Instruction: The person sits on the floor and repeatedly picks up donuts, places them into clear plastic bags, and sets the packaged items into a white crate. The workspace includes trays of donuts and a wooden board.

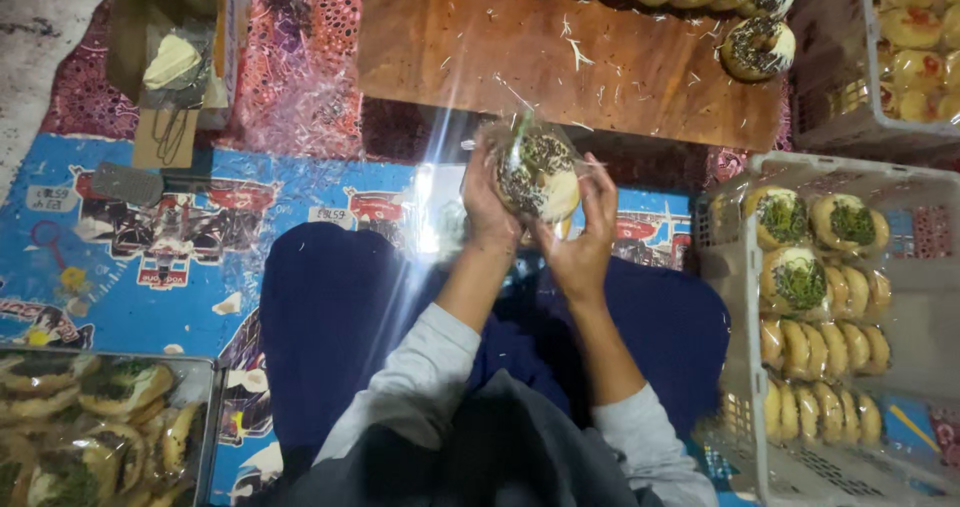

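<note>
Both hands, left hand (488, 202) and right hand (588, 235), clasp a bagged bun (538, 175) between them, with the wooden board (560, 62) at twelve o'clock and the white crate (735, 297) at three.

Around me: a blue printed floor mat (150, 267) with cartoon racing cars covers the ground where I sit; beyond it lies a pink patterned cloth (300, 57). Ahead stands a low wooden board (560, 67). To my right, a white plastic crate (735, 297). Bright light glares off clear plastic sheeting (430, 217).
</note>
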